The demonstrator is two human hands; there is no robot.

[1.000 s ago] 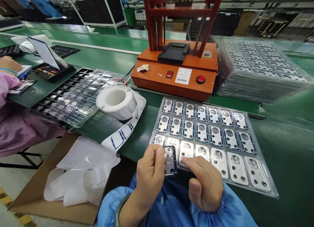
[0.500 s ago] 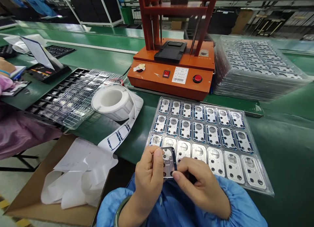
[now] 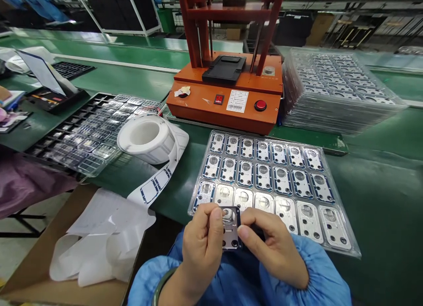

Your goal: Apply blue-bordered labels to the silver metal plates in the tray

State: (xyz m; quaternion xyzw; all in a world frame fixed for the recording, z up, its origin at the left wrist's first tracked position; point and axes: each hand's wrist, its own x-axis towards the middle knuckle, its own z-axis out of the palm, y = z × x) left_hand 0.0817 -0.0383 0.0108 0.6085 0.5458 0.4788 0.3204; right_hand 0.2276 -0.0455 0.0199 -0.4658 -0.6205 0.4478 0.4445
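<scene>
A small silvery metal plate (image 3: 230, 230) with round dark holes and a dark border along its edge is held up near my body. My left hand (image 3: 201, 249) pinches its left side between thumb and fingers. On the right edge, my right hand (image 3: 273, 246) has thumb and index finger closed. Just beyond lies a clear plastic tray (image 3: 337, 198) holding rows of similar plates. Those in the two far rows and the leftmost one in the near row carry blue borders; the other near-row plates look plain silver.
An orange press (image 3: 198, 104) stands behind the tray. Right of it rises a stack of filled clear trays (image 3: 330, 114). To the left are a white roll (image 3: 157, 148), its strip of blue-outlined stickers (image 3: 153, 186), a black tray (image 3: 42, 149) and a cardboard box (image 3: 31, 253) holding white backing paper.
The view has shifted slightly, so the bench things sit a little further left. Both hands still hold the plate, now slightly lower in view and turned a little more upright.
</scene>
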